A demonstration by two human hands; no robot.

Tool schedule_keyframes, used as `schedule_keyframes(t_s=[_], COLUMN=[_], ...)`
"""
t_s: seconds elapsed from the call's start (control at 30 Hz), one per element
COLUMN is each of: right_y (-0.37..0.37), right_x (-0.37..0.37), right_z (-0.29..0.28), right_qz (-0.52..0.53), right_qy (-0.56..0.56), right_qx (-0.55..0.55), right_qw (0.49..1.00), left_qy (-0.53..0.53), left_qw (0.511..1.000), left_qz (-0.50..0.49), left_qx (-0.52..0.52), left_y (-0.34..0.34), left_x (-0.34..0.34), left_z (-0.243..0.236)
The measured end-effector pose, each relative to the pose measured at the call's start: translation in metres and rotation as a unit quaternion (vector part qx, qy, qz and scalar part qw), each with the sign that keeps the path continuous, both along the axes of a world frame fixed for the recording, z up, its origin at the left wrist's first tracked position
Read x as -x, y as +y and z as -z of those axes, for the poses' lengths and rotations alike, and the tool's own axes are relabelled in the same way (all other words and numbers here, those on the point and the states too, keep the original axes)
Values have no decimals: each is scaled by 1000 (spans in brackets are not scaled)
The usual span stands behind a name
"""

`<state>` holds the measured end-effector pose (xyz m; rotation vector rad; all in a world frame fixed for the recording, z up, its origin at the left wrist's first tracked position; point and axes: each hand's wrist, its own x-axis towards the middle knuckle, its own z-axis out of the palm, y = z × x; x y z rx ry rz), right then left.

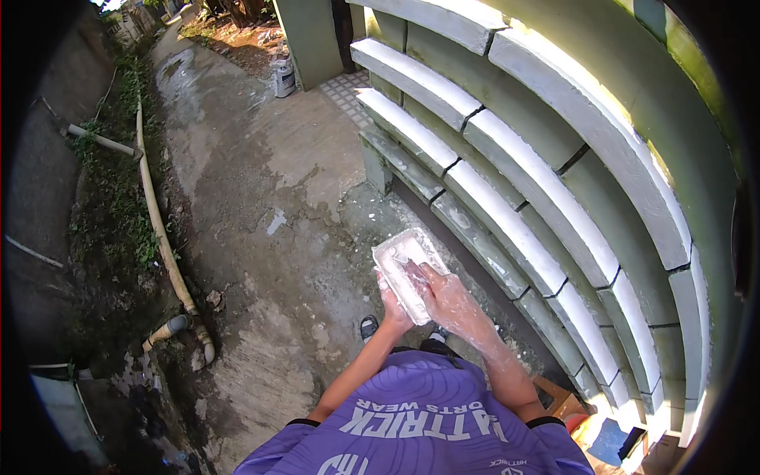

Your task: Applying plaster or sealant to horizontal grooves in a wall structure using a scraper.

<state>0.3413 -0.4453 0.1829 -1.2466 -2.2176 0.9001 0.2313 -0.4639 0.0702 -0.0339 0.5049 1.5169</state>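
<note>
My left hand (394, 304) grips a shallow white rectangular tray (383, 255) by its near left side, in front of my body. White paste coats the inside of the tray. My right hand (451, 302) reaches over the tray's right edge, its fingers closed and pointing down into the paste. Whatever those fingers may hold is hidden by the hand and the smears. White residue marks the right hand and forearm.
To the right, a curved green wall carries tiered ledges (507, 214) with white tops and dark gaps. A pale pipe (154, 214) runs along the weedy left side of the concrete path (253, 206). A white bucket (283, 77) stands farther off. A cardboard box (559, 400) lies at lower right.
</note>
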Motion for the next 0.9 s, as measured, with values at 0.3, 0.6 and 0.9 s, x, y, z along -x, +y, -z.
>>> schedule_keyframes(t_s=[0.3, 0.6, 0.9], right_y=[8, 26, 8], right_x=[5, -14, -1], right_z=[-15, -25, -18], right_qz=[-60, 10, -57], right_qy=[-65, -35, 2], right_qx=[-17, -39, -12], right_qw=[996, 999, 998], left_qy=[18, 13, -27], left_qw=[997, 993, 999], left_qz=[69, 113, 6], left_qx=[17, -12, 21], left_y=[2, -1, 5], left_x=[4, 10, 0], left_z=[-8, -12, 4])
